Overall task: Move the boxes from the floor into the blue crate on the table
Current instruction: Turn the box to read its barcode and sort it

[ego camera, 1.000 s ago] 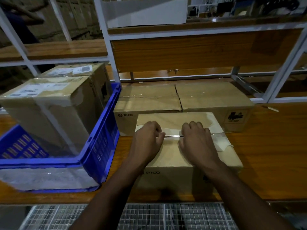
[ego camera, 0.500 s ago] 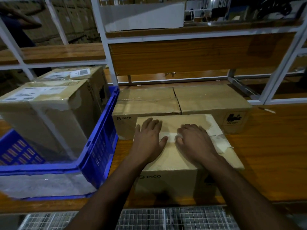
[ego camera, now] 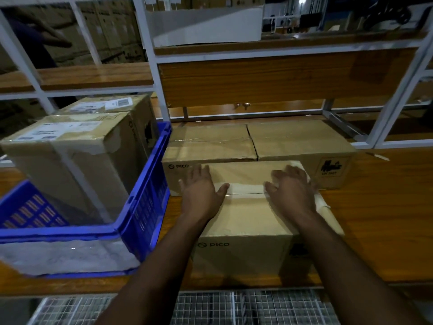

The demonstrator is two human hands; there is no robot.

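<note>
Both hands [ego camera: 201, 193] [ego camera: 290, 191] have spread apart across the box [ego camera: 246, 214].

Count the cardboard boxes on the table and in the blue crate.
5: two in the blue crate, near box and far box; two side by side at the table's back, left and right; one front box under both hands. Others may be hidden.

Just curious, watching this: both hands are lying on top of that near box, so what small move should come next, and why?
Probably slide both hands out to the box's side faces. The left hand and right hand lie open and flat on its top, gripping nothing, so it cannot be lifted yet. The blue crate stands just to its left, with two boxes already in it.
</note>
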